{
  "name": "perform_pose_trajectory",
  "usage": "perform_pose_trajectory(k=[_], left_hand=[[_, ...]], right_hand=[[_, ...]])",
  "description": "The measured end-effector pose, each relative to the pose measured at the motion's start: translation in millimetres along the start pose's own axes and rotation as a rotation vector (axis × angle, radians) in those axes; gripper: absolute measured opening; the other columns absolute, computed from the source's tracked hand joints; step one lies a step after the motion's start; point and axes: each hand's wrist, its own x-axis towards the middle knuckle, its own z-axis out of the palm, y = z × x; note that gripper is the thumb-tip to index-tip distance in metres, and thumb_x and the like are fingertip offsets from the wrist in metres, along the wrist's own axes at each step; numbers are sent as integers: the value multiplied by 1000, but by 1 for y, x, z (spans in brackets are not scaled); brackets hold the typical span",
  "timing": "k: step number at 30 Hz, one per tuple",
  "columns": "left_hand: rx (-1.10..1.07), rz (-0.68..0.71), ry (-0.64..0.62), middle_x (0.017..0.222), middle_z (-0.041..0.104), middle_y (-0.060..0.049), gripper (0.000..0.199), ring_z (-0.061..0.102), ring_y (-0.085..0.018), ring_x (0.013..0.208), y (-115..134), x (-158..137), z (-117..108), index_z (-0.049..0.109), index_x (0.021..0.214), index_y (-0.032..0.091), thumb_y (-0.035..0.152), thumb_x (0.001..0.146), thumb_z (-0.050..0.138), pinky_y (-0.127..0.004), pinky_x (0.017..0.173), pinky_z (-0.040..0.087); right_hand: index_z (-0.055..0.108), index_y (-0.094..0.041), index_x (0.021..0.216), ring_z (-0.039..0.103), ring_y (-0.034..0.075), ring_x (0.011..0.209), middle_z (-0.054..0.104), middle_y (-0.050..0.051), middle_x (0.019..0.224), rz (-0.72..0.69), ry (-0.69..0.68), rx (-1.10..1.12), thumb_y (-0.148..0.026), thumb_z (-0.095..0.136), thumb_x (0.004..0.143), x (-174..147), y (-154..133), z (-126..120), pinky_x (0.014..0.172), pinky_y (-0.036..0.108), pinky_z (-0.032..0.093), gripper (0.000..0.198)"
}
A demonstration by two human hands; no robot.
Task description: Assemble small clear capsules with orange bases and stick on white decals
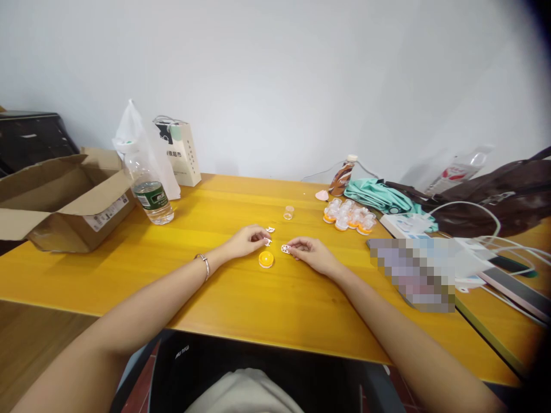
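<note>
My left hand (248,240) pinches a small white cut-out piece (267,242) between thumb and fingertips. Just beyond it lies another white piece with dark openings (270,230). Between my hands, nearer to me, a round orange cap-like part (266,260) with a white rim rests on the table. My right hand (310,254) is closed on a flat white piece with several holes (286,249), held low over the wood. A clear plastic dome (288,213) stands farther back. What exactly the white pieces are is too small to tell.
Clear domes with orange bases (348,217) cluster at right, by a brown drink bottle (343,175) and teal cloth (381,195). A water bottle (150,195) and open cardboard box (81,201) stand left. Cables, a pixelated flat item (408,272) and a brown bag (499,192) occupy the right.
</note>
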Motion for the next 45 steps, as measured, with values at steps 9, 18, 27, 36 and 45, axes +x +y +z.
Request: perform_pose_trajectory(k=[9, 18, 27, 36, 45], left_hand=[[110, 74, -58, 90, 56, -6, 25, 54, -13, 81, -3, 0, -6, 64, 90, 14, 32, 72, 63, -25, 77, 43], [114, 68, -29, 84, 59, -5, 21, 54, -12, 75, 1, 0, -1, 64, 81, 13, 31, 70, 64, -23, 70, 43], [83, 324, 105, 92, 60, -6, 17, 56, -15, 90, 23, -6, -2, 62, 88, 15, 24, 73, 61, -28, 85, 41], [276, 395, -11, 95, 64, -4, 21, 58, -14, 90, 34, -11, 5, 60, 96, 18, 30, 80, 53, -26, 84, 43], [357, 397, 28, 96, 66, -4, 23, 60, -14, 87, 33, -14, 7, 60, 98, 18, 32, 82, 51, -25, 80, 43]], right_hand=[[62, -15, 82, 56, 11, 63, 63, 3, 74, 7, -1, 38, -36, 64, 67, 1, 2, 0, 63, 25, 47, 26], [66, -15, 77, 57, 12, 64, 66, 3, 73, 61, 11, 173, -32, 70, 60, 1, -3, 2, 63, 26, 46, 24], [70, -18, 78, 53, 8, 61, 67, 1, 77, 115, 1, 525, -28, 74, 57, -6, -12, 12, 64, 24, 43, 24], [70, -20, 75, 55, 8, 66, 68, 1, 79, 148, -36, 607, -27, 76, 56, -9, -14, 16, 68, 23, 42, 21], [70, -19, 75, 57, 9, 71, 68, 2, 82, 125, -26, 645, -29, 74, 60, -8, -14, 15, 76, 23, 43, 18]])
